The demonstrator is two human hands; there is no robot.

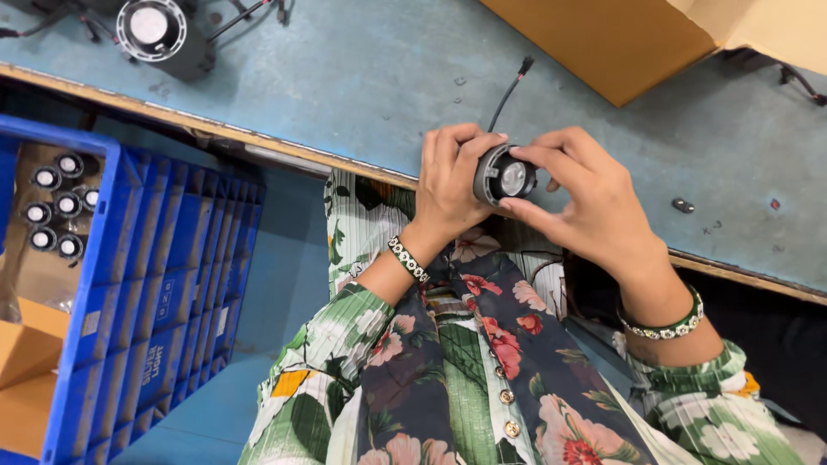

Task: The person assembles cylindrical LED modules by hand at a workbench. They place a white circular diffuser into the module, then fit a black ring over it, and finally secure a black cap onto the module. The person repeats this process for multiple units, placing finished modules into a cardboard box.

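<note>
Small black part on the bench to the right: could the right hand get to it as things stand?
Probably yes: the small black part lies alone on bare bench beside the right hand, nothing between, but both hands hold the round lamp unit.

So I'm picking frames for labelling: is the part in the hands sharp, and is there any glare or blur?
Head view: the round black part between the left hand and the right hand is sharp; its lens shows mild glare; the blue crate is slightly soft; lighting is even, with soft shadows.

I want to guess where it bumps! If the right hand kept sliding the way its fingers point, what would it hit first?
The right hand points leftward at the round black lamp part, which its fingertips already touch. Right behind that sits the left hand, gripping the part's other side.
</note>
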